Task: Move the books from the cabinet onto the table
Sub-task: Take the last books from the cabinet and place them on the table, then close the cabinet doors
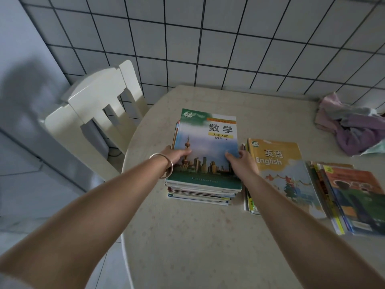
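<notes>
Two bare forearms reach in from the bottom edge, and they lie nearest the camera. They stretch over the pale, speckled table toward a stack of books that sits on the tabletop. The left hand grips the left edge of the stack, thumb lying on the cover of the top book and the fingers hidden down the side. A thin metal bangle circles that wrist. The right hand clasps the stack's right edge in the same way, thumb on the cover and fingers curled out of sight over the side. The top book is a maths textbook with a green band, a city skyline and the words "SHU XUE" on the cover.

Just right of the stack, close but apart from it, lies a second pile topped by a yellow English textbook. Right of that again, a third pile lies near the table's right side, its top cover orange and dark green. Beyond these piles, farther from the stack and near the tiled wall, is a crumpled bundle of purple and pink cloth. Left of the stack, off the table's edge, stands a cream wooden chair, its back toward the table.
</notes>
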